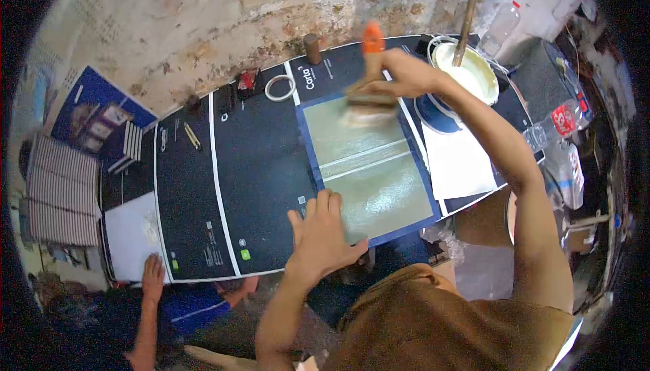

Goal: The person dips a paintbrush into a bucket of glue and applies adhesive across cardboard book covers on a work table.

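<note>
My right hand (410, 74) is closed around a wide brush (370, 112) with an orange handle end. The brush is blurred, with its bristles over the upper part of a grey-green, glossy wet sheet (389, 198). Blue edging runs round this sheet, and two pale lines cross its middle. At the sheet's lower left, my left hand (318, 239) lies with its fingers spread over the edge and holds nothing. Just right of my right hand stands a bucket (493, 90) of creamy white liquid with a wooden stick (467, 26) upright in it.
Black printed boards (261, 168) cover the table. On them lie a tape roll (280, 88), a brown cylinder (312, 49) and white paper (457, 161). Plastic bottles (565, 118) are at the right. Another person's hand (154, 273) rests on a white sheet (132, 235); striped stacks (64, 188) stand at left.
</note>
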`<state>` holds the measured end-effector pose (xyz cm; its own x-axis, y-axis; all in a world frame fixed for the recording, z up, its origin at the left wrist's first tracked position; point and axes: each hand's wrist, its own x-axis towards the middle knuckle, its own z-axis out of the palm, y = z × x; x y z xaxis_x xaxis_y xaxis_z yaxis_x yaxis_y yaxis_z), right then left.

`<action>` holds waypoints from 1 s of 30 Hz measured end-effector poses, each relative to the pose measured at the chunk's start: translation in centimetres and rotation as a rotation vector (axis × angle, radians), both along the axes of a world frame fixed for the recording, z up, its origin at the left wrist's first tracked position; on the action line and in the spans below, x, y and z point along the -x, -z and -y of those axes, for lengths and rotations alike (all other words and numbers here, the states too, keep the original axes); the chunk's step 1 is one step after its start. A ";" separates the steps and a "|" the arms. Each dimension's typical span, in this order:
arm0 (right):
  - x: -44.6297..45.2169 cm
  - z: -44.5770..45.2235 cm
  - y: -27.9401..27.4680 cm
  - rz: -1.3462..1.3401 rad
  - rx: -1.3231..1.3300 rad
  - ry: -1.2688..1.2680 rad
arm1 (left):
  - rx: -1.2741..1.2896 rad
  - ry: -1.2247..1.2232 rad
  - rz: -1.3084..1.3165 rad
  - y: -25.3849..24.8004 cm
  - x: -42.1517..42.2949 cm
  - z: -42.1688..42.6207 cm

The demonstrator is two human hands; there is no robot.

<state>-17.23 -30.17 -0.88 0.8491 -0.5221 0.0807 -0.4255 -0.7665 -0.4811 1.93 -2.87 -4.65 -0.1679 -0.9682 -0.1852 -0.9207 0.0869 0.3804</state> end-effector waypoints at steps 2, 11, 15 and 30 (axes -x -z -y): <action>2.1 -1.0 -1.3 -0.049 0.105 0.147 | 0.052 0.006 0.023 0.1 0.1 -0.3; 1.1 -6.4 0.5 -0.096 0.046 -0.141 | -0.025 0.064 0.087 -0.4 0.4 0.2; 5.9 -6.2 -4.3 -0.288 0.125 -0.112 | 0.016 0.009 0.026 0.6 -0.4 -0.8; 5.0 -7.9 -5.5 -0.427 -0.009 -0.063 | 0.055 0.019 -0.034 1.8 -1.5 -1.1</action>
<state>-22.21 -22.25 4.63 0.8356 -0.4673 -0.2889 -0.5403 -0.7940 -0.2786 3.47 -1.73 -6.45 -0.1917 -0.9734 -0.1256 -0.9052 0.1259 0.4059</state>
